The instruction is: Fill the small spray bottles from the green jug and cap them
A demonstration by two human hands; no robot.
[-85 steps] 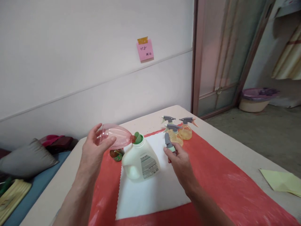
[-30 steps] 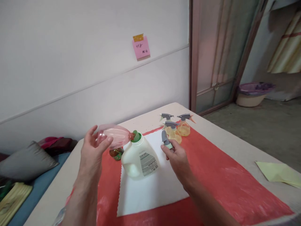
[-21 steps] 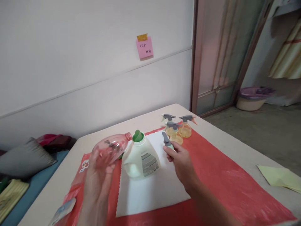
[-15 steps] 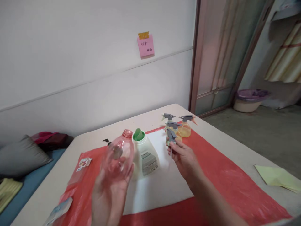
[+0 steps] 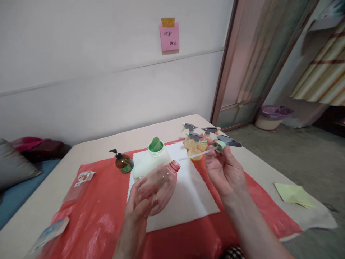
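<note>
My left hand is wrapped round a clear pink spray bottle, tilted so its open threaded neck points up and to the right. In my right hand is a grey trigger sprayer head with a pale green collar, turned on its side. Its thin white dip tube reaches left, the free end close to the pink bottle's mouth. Behind the pink bottle stands a white jug with a green spout in its open top. Several yellowish spray bottles with grey trigger heads stand beyond my right hand.
A brown pump bottle stands at the left. White cloth lies over red plastic sheeting on the table. Plastic packets lie at the left, yellow-green paper at the right. A pink note is taped to the wall.
The pink bottle has tipped from near upright toward the right. My right hand has turned the sprayer head sideways, swinging its tube toward the bottle's mouth. The view has shifted too.
</note>
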